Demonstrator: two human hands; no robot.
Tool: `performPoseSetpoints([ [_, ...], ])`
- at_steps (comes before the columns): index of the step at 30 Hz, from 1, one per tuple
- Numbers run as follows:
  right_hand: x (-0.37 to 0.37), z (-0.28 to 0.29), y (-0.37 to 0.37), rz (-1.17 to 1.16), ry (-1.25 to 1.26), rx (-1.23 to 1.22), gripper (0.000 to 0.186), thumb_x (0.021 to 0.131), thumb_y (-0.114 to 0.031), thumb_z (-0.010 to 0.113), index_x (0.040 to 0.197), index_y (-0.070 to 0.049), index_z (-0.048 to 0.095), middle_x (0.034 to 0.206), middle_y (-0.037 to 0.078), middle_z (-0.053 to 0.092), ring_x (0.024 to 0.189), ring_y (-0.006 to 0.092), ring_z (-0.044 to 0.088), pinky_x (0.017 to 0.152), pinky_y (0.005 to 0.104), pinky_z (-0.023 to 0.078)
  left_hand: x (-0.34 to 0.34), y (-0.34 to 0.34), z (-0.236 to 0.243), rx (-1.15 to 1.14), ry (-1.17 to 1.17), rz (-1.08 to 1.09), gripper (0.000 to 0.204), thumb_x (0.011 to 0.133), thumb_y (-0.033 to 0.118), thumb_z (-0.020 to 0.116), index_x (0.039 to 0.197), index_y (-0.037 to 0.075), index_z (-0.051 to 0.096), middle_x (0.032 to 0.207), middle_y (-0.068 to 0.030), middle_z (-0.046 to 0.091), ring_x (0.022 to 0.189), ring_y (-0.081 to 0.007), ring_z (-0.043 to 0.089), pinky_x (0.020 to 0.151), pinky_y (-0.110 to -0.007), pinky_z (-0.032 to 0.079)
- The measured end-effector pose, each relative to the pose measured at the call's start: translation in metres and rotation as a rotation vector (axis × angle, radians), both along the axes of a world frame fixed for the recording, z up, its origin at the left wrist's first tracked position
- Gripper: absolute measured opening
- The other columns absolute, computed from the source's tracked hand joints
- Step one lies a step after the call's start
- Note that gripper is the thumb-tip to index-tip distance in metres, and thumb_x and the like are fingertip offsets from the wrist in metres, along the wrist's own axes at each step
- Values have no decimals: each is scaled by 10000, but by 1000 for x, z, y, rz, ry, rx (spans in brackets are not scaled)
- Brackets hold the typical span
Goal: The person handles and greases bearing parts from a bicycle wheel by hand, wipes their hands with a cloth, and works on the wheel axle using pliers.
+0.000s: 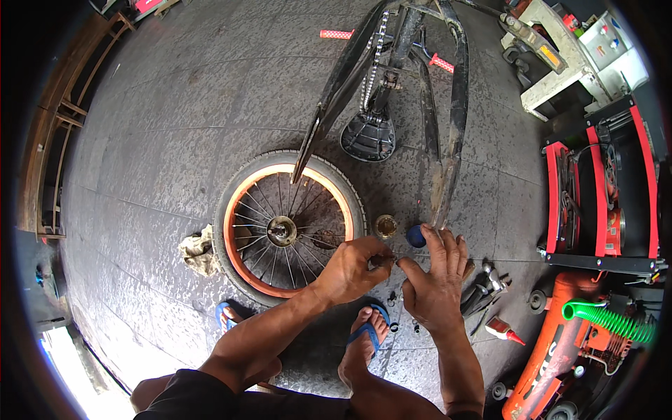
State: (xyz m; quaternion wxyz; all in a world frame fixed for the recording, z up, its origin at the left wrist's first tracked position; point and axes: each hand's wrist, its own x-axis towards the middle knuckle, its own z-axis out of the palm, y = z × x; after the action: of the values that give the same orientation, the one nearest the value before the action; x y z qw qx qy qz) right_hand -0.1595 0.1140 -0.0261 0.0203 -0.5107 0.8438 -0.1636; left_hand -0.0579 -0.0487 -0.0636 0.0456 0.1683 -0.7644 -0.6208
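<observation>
My left hand (355,269) is closed, its thumb and fingertips pinched together on something too small to make out. Close beside it, my right hand (437,283) has its fingers stretched out and its thumb reaching toward the left fingertips. Past the hands, a small open container (386,226) with yellowish-brown contents stands on the floor. A round blue lid or cap (415,236) lies by my right fingers. To the left, a bicycle wheel (231,241) with an orange rim lies flat, its hub (281,231) facing up, partly behind my left forearm.
An upturned black bicycle frame (455,91) rests beyond, its saddle (369,137) on the floor. Right are hand tools (483,290), a white-and-red bottle (504,329), an orange compressor (553,350) and a red-black tool rack (595,189). A rag (199,252) lies left of the wheel.
</observation>
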Motion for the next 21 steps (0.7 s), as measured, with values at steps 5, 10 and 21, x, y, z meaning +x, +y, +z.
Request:
performPoseSetpoints([
  [5,-1,-3,-5,15,47,32,184,736,-113,701,920,-127,699,1469,140,395,1382,409,332,1119,665,218,-2,0,-7,-141,116,-55,197,784,83,668,943,-34,669,872,-175,655,772,-326,661,692,-384,537],
  [10,4,-3,-6,-17,32,58,260,757,-122,703,1016,-97,697,1466,154,394,1373,404,343,1118,642,237,-2,0,-10,-177,130,-69,223,814,82,666,999,-43,672,826,-142,654,741,-237,663,661,-345,526],
  [21,20,-40,1,-226,-248,-272,450,656,-131,822,1065,-41,657,1445,160,421,1310,384,422,1047,508,363,4,6,-29,748,-151,79,357,927,244,649,1099,-68,664,771,-35,596,683,-74,500,624,-238,423],
])
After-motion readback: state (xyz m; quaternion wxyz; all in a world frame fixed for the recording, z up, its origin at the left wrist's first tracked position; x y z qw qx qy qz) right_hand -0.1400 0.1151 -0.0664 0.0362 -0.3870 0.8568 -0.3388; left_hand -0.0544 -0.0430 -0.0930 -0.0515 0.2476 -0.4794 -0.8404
